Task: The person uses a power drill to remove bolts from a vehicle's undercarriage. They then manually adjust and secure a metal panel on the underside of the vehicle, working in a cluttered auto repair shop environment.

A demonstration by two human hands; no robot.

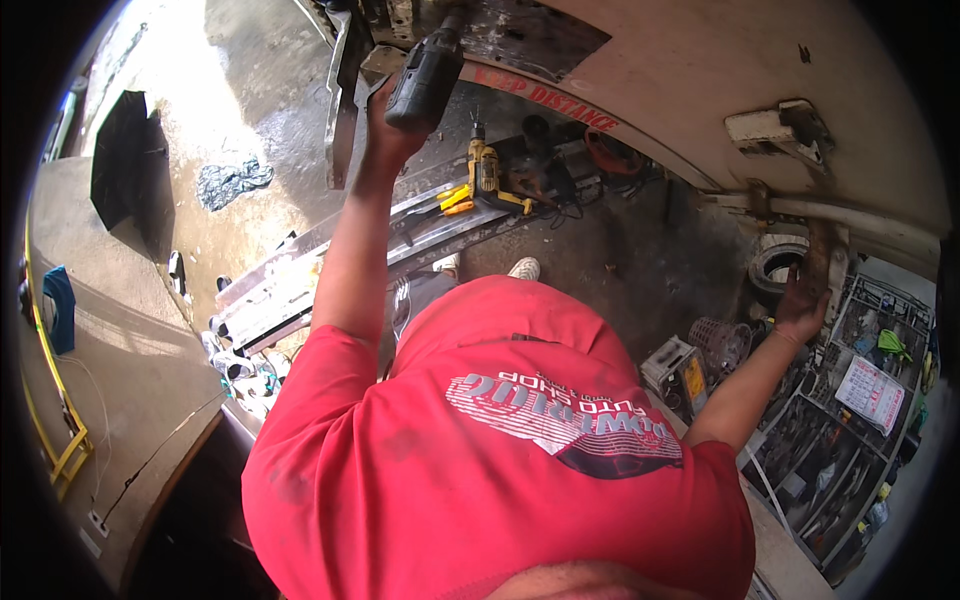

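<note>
In my raised left hand (386,125) is a dark cordless power drill (428,82), my fingers closed round its grip, mostly hidden behind the tool. Its nose points up toward a worn metal frame (395,20) at the edge of a large pale panel (700,70); I cannot tell whether it touches. My right hand (800,305) reaches out to the right, fingers spread, against or just beside a dirty metal upright (834,270) below the panel. A metal bar (345,95) hangs down just left of the drill.
Below lie long metal rails (410,230) on a low bench, bearing a yellow-and-black drill (487,178) and yellow-handled tools (456,203). A tire (778,262), a battery-like box (680,372) and a wire rack (830,440) crowd the right. Shoes (245,370) and a crumpled dark sheet (233,183) lie left.
</note>
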